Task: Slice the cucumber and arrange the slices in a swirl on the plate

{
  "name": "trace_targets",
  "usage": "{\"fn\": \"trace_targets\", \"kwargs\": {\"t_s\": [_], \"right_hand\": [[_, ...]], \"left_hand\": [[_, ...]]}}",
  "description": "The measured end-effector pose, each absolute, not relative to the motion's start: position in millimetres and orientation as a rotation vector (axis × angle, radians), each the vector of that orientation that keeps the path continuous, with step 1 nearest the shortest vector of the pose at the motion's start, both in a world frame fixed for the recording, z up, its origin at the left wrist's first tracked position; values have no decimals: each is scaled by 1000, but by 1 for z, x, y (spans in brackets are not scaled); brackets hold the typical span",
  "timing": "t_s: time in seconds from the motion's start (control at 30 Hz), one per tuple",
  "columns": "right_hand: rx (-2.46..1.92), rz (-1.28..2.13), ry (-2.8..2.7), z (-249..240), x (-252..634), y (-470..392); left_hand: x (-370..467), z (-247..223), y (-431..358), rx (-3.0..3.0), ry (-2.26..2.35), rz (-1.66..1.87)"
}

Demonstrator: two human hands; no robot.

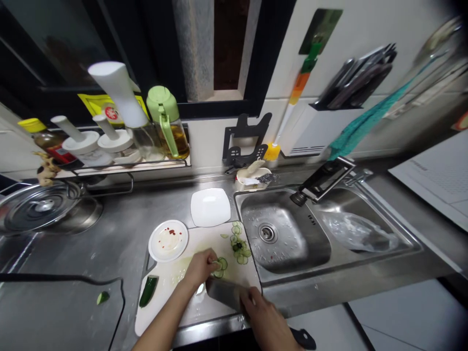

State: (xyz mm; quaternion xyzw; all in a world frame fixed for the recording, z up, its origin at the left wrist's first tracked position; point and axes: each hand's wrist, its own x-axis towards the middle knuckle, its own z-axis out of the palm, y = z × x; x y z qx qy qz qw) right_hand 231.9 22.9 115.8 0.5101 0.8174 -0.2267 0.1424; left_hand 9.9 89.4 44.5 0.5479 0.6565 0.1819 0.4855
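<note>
My right hand is closed around a cleaver, whose broad blade lies low over the near part of the white cutting board. The black handle end sticks out to the right below that hand. Just left of the blade's tip, my left hand pinches a thin cucumber slice, with more cucumber slices against its fingertips. Towards the board's right edge lies a cluster of cut slices. A dark green cucumber piece rests at the board's left side.
A round plate with red bits overlaps the board's far left corner; a square white plate sits behind. The sink is on the right, with a plastic bag in its side basin. A cucumber end lies left.
</note>
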Motion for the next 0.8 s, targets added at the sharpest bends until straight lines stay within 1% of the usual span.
{"fn": "trace_targets", "kwargs": {"t_s": [0.13, 0.3, 0.5, 0.67, 0.8], "right_hand": [[1577, -880, 2249, 115, 242, 12], [1626, -1008, 2230, 111, 251, 3], [1679, -1050, 2242, 113, 252, 1], [1701, -1015, 2244, 111, 254, -1], [1689, -1063, 2244, 111, 254, 0]], "left_hand": [[6, 42, 92, 1333, 1694, 468], [0, 38, 91, 1478, 1766, 411], [-1, 38, 86, 1659, 1791, 546], [9, 45, 79, 1738, 1768, 355], [15, 47, 75, 1776, 1799, 317]]}}
